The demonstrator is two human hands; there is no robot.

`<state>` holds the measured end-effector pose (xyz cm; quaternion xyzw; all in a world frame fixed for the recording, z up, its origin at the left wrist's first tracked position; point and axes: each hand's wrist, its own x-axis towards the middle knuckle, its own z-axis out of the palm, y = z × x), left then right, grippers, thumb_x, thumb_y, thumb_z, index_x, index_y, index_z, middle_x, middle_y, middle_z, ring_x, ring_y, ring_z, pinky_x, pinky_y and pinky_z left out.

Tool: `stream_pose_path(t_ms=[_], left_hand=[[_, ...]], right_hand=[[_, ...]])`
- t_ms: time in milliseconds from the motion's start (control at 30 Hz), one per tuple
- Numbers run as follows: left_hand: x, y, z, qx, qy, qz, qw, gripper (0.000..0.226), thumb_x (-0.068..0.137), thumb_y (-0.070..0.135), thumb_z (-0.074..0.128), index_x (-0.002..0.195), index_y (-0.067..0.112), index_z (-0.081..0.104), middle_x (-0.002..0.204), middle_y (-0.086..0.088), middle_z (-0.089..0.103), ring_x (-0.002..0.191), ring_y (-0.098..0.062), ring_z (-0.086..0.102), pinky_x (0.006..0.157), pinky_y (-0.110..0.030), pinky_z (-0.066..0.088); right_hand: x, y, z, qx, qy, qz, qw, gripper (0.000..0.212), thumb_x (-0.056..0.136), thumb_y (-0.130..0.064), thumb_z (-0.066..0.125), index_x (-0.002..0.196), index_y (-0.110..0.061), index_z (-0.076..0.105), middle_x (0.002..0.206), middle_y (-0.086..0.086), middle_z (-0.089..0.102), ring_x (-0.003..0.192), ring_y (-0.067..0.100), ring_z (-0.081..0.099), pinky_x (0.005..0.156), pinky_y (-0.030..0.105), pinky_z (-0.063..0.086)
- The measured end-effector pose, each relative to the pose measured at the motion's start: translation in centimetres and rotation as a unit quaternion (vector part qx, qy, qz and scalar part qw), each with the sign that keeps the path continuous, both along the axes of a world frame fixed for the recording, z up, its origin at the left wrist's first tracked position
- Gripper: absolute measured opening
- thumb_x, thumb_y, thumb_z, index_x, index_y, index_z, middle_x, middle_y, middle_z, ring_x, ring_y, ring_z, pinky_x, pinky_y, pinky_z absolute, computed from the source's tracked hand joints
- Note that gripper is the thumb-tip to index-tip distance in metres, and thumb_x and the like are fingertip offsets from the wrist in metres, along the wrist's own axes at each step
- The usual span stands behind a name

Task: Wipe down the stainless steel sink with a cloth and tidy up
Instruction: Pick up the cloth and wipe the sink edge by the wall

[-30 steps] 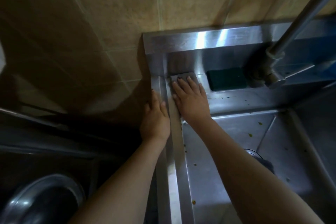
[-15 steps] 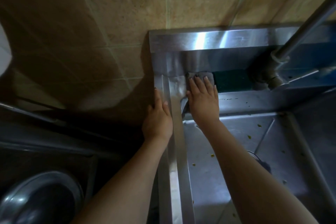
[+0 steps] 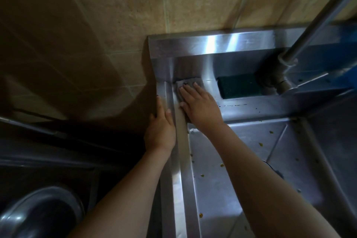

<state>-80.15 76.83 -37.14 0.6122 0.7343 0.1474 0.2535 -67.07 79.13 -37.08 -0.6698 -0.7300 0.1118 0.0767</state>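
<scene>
Far to the left of the left hand and below it, a round metal bowl [image 3: 38,214] sits in deep shadow on a dark surface. Above and behind that hand is a wall [image 3: 116,25] of tan stone-look tiles with pale grout, half of it covered by a broad shadow.

The left hand [image 3: 161,129] lies along the outer left edge of the stainless steel sink [image 3: 181,160]. Its fingers are straight and pointing toward the wall, its thumb lies on the rim, and it grasps nothing.

Just to its right, across the narrow raised rim, a grey cloth [image 3: 190,81] lies in the back left corner of the sink's ledge, right under the right hand [image 3: 201,106]. That hand presses flat on it with straight, spread fingers – not curled round it – and only the cloth's far edge shows past the fingertips.

To the right of the right hand, a dark green sponge [image 3: 237,86] rests on the same ledge against the shiny backsplash [image 3: 212,44], apart from the cloth. Further right the tap [image 3: 286,63] stands, and its pipe slants up out of view.

Below the right hand the basin floor [image 3: 241,160] is dull – dotted with small yellowish specks – and the forearm partly hides the dark drain [image 3: 275,171].
</scene>
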Motion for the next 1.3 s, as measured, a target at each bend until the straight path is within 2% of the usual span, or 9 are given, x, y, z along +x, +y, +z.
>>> stream_pose_path(t_ms=[133, 467, 633, 800, 967, 1067, 1133, 1200, 1300], left_hand=[[0.0, -0.1, -0.1, -0.003, 0.011, 0.008, 1.0, 0.051, 0.098, 0.042, 0.017, 0.145, 0.036, 0.002, 0.14, -0.018, 0.037, 0.104, -0.037, 0.054, 0.069, -0.033, 0.033], [-0.1, -0.1, -0.2, -0.001, -0.001, 0.01, 1.0, 0.051, 0.097, 0.043, 0.015, 0.144, 0.039, -0.002, 0.143, -0.014, 0.035, 0.098, -0.034, 0.058, 0.066, -0.033, 0.038], [0.0, 0.0, 0.1, -0.007, -0.007, 0.013, 1.0, 0.051, 0.098, 0.04, 0.018, 0.145, 0.037, 0.0, 0.145, -0.015, 0.032, 0.109, -0.037, 0.053, 0.078, -0.039, 0.043], [-0.1, 0.0, 0.1, 0.001, -0.005, 0.004, 1.0, 0.051, 0.098, 0.039, 0.018, 0.146, 0.035, 0.0, 0.146, -0.016, 0.03, 0.111, -0.038, 0.052, 0.082, -0.041, 0.043], [-0.2, 0.2, -0.1, -0.006, -0.02, 0.001, 1.0, 0.051, 0.098, 0.039, 0.019, 0.146, 0.032, 0.002, 0.144, -0.018, 0.031, 0.114, -0.039, 0.049, 0.089, -0.043, 0.041], [-0.2, 0.2, -0.1, -0.01, -0.034, 0.005, 0.999, 0.051, 0.098, 0.041, 0.019, 0.146, 0.034, 0.002, 0.138, -0.02, 0.037, 0.109, -0.038, 0.052, 0.081, -0.041, 0.04], [-0.3, 0.0, -0.1, -0.016, -0.046, 0.004, 0.999, 0.052, 0.097, 0.044, 0.018, 0.145, 0.036, 0.001, 0.133, -0.019, 0.041, 0.104, -0.036, 0.054, 0.073, -0.036, 0.036], [-0.4, 0.1, -0.1, -0.035, -0.076, 0.002, 0.997, 0.053, 0.097, 0.046, 0.019, 0.145, 0.037, 0.001, 0.138, -0.018, 0.036, 0.114, -0.037, 0.048, 0.081, -0.038, 0.037], [-1.0, 0.3, 0.2, -0.088, -0.111, -0.022, 0.99, 0.055, 0.095, 0.052, 0.02, 0.144, 0.04, -0.002, 0.152, -0.012, 0.015, 0.133, -0.037, 0.027, 0.105, -0.048, 0.026]], right_hand=[[0.6, -0.2, -0.4, 0.0, -0.014, -0.048, 0.999, 0.051, 0.1, -0.04, 0.026, 0.148, -0.024, 0.019, 0.156, -0.004, 0.02, 0.145, 0.017, 0.005, 0.116, 0.036, 0.012], [-0.5, -1.0, -0.1, -0.006, -0.029, -0.1, 0.995, 0.05, 0.101, -0.031, 0.03, 0.148, -0.022, 0.017, 0.156, -0.004, 0.018, 0.145, 0.02, 0.005, 0.113, 0.04, 0.018], [-0.5, -1.3, 0.8, -0.031, -0.059, -0.088, 0.994, 0.065, 0.093, -0.019, 0.048, 0.149, -0.024, 0.014, 0.156, -0.005, 0.016, 0.145, 0.019, 0.007, 0.108, 0.039, 0.025], [-0.4, -1.7, 1.3, -0.009, -0.045, -0.089, 0.995, 0.062, 0.088, -0.007, 0.054, 0.144, -0.022, 0.032, 0.152, -0.006, 0.031, 0.143, 0.018, 0.018, 0.101, 0.039, 0.029], [-0.2, -2.4, 2.2, 0.04, 0.151, -0.165, 0.974, 0.035, 0.088, -0.009, 0.055, 0.121, -0.018, 0.062, 0.133, 0.01, 0.055, 0.127, 0.025, 0.046, 0.093, 0.037, 0.04], [-0.1, -3.7, 2.3, 0.034, 0.203, -0.207, 0.956, 0.035, 0.09, -0.011, 0.054, 0.123, -0.019, 0.061, 0.127, 0.011, 0.06, 0.107, 0.026, 0.059, 0.08, 0.012, 0.038], [-0.1, -4.8, 2.4, 0.034, 0.26, -0.242, 0.934, 0.032, 0.089, -0.01, 0.055, 0.119, -0.019, 0.063, 0.106, 0.009, 0.068, 0.079, 0.015, 0.059, 0.064, -0.003, 0.033], [-0.2, -5.9, 2.7, 0.034, 0.336, -0.273, 0.9, 0.03, 0.088, -0.008, 0.057, 0.115, -0.019, 0.065, 0.094, 0.002, 0.067, 0.078, 0.01, 0.057, 0.063, -0.002, 0.034], [-0.1, -7.8, 3.6, 0.039, 0.428, -0.306, 0.85, 0.028, 0.087, -0.008, 0.061, 0.113, -0.016, 0.066, 0.096, -0.002, 0.067, 0.091, 0.013, 0.063, 0.078, 0.016, 0.045]])
